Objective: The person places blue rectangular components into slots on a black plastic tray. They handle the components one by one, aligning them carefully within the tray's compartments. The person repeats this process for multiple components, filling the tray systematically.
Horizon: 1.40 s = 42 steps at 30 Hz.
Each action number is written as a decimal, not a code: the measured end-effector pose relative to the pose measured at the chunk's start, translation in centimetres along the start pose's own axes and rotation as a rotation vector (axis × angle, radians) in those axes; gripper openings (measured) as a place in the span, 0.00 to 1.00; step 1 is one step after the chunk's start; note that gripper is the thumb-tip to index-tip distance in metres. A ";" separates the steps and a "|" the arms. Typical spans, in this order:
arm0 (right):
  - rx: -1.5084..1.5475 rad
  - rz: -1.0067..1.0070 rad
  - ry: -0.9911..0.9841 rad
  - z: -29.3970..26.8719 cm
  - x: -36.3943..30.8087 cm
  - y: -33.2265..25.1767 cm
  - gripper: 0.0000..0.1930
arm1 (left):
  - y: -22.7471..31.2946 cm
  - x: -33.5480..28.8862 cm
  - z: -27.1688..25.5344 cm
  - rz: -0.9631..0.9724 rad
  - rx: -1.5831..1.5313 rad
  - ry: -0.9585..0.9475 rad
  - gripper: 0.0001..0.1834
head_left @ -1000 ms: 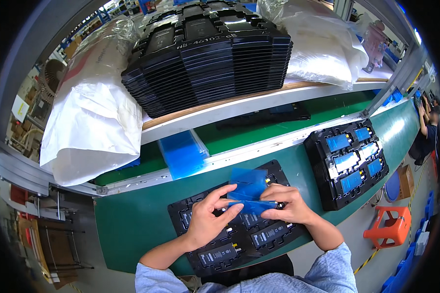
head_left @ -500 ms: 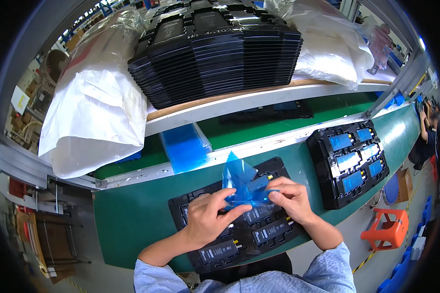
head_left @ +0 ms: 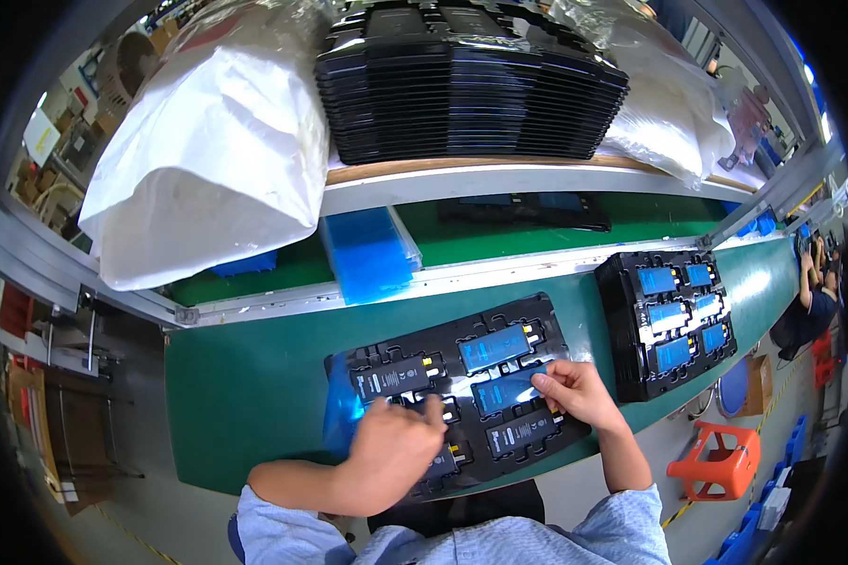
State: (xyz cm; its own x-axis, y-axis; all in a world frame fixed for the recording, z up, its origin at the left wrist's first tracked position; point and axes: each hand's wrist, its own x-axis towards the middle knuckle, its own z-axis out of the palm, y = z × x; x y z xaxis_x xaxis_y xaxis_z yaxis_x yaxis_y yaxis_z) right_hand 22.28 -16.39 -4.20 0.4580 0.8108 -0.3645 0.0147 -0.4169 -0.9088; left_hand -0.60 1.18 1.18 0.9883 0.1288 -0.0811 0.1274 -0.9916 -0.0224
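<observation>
A black plastic tray [head_left: 462,381] lies tilted on the green bench, holding several flat black battery packs [head_left: 393,379] with yellow-tipped ends. Blue film [head_left: 495,348] covers the pack at the tray's far right. My right hand [head_left: 582,395] pinches the corner of another piece of blue film [head_left: 507,392] over the middle right pack. My left hand [head_left: 396,447] is closed above the tray's left column, its fingers partly hidden. From it a loose blue film sheet [head_left: 342,405] hangs past the tray's left edge.
Beyond the tray, a stack of blue film [head_left: 367,254] overhangs the white rail. A tray stack [head_left: 622,330] with blue-covered packs stands right. The shelf above carries stacked black trays [head_left: 471,104] and white bags [head_left: 217,179]. An orange stool [head_left: 716,461] and another person [head_left: 806,306] are at right.
My hands have moved apart from the crumpled blue film between them. Film now lies on the far right and middle right packs. My left hand has turned over the left column.
</observation>
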 end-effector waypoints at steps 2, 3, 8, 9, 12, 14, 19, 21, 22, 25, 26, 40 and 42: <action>-0.048 -0.028 0.021 0.3 0.0 0.6 0.13 | 0.9 1.0 1.5 0.121 -0.023 0.061 0.18; -0.087 -0.027 0.038 0.3 0.0 0.7 0.13 | 1.2 1.2 2.1 0.185 -0.032 0.091 0.18; -0.077 0.017 0.061 0.5 0.0 0.4 0.12 | 1.6 1.4 2.8 0.208 0.015 -0.039 0.27; -0.093 0.019 0.070 0.7 0.0 0.3 0.12 | 1.6 1.5 2.7 0.214 0.011 -0.054 0.27; -0.120 0.027 0.092 0.9 -0.1 0.1 0.12 | 1.5 1.6 2.7 0.224 -0.002 -0.072 0.26; -0.134 0.025 0.100 1.0 -0.1 0.1 0.12 | 1.5 1.7 2.7 0.228 -0.005 -0.071 0.26; -0.172 0.030 0.103 1.0 0.0 0.0 0.13 | 1.3 1.9 2.6 0.237 -0.001 -0.055 0.24; -0.157 -0.004 0.110 1.0 0.1 0.4 0.14 | 1.4 2.0 2.8 0.241 -0.015 -0.049 0.24; -0.150 -0.022 0.114 1.1 0.1 0.5 0.14 | 1.4 2.0 2.8 0.243 -0.022 -0.045 0.24; -0.147 -0.027 0.123 1.2 0.1 0.3 0.14 | 1.4 2.1 3.3 0.234 0.003 0.015 0.22; -0.153 -0.023 0.120 1.2 0.1 0.4 0.14 | 1.4 2.1 3.2 0.237 -0.009 -0.004 0.23; -0.198 -0.015 0.165 1.5 0.1 0.1 0.11 | 1.8 3.0 4.1 0.262 -0.069 -0.014 0.30; -0.275 -0.054 0.192 1.7 0.2 0.3 0.11 | 1.8 3.0 4.2 0.260 -0.065 -0.012 0.30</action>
State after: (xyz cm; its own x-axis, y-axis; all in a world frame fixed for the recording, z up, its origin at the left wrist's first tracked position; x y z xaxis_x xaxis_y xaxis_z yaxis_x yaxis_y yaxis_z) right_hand 20.86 -15.67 -4.89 0.6087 0.7534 -0.2488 0.2707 -0.4920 -0.8274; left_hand 2.26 -0.22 -3.27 0.9875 -0.1309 -0.0878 -0.1255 -0.9900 0.0650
